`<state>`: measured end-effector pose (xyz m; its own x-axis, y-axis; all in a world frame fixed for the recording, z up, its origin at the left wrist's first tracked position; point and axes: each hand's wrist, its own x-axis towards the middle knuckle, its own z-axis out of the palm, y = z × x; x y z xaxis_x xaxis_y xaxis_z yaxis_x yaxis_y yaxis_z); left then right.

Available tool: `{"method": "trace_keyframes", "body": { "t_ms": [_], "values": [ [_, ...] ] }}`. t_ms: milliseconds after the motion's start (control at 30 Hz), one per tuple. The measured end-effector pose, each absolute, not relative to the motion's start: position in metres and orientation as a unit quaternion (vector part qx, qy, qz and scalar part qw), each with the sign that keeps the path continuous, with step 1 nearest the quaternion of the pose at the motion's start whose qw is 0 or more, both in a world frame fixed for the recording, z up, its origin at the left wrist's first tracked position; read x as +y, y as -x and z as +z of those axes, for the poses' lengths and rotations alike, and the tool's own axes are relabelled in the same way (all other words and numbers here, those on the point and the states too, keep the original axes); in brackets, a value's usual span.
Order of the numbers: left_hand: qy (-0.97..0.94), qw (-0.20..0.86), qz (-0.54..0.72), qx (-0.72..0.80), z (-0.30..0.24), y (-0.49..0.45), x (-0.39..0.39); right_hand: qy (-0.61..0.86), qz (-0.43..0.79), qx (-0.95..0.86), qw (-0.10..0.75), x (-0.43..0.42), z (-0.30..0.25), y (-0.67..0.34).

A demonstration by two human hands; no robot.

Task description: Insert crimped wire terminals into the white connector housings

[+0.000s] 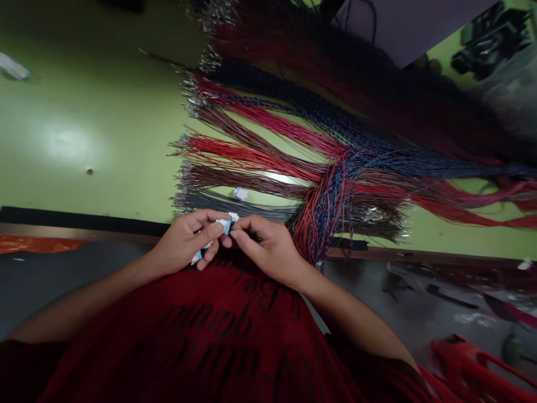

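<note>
My left hand (187, 240) is closed around several small white and blue plastic connectors (223, 224) at the table's near edge. My right hand (268, 246) pinches at the same connector with thumb and forefinger, touching the left hand's fingertips. Just beyond the hands lies a grey wire bundle (235, 204) with bare metal tips. One more white connector (240, 193) lies loose on the table among the wires.
Bundles of red, brown, blue and black wires (327, 162) fan across the green table (84, 134), tied together near the middle. A small white object (14, 66) lies far left. Red plastic items (474, 364) sit on the floor at right.
</note>
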<state>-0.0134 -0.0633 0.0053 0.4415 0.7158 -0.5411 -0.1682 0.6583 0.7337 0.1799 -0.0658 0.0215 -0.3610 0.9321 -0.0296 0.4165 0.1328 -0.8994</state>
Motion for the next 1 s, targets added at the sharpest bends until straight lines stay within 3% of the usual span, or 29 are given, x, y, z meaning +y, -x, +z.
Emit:
{"method": "trace_keyframes", "body": {
  "t_ms": [100, 233, 433, 633, 800, 1000],
  "values": [
    [-0.293, 0.799, 0.269, 0.452, 0.004, 0.018, -0.062, 0.503, 0.306, -0.765, 0.26, -0.056, 0.012, -0.195],
    [-0.285, 0.808, 0.244, 0.455, 0.004, 0.021, -0.06, 0.507, 0.085, -0.846, 0.145, -0.047, -0.005, -0.211],
    [-0.283, 0.815, 0.227, 0.452, 0.006, 0.018, -0.058, 0.503, 0.13, -0.827, 0.217, -0.047, -0.002, -0.221],
    [-0.289, 0.812, 0.207, 0.463, 0.011, 0.016, -0.057, 0.478, 0.025, -0.87, 0.115, -0.045, -0.009, -0.217],
    [-0.285, 0.813, 0.185, 0.472, 0.012, 0.02, -0.058, 0.473, 0.081, -0.851, 0.212, -0.045, -0.008, -0.224],
    [-0.285, 0.81, 0.193, 0.476, 0.012, 0.018, -0.054, 0.443, 0.319, -0.779, 0.309, -0.048, 0.035, -0.217]
  ]
}}
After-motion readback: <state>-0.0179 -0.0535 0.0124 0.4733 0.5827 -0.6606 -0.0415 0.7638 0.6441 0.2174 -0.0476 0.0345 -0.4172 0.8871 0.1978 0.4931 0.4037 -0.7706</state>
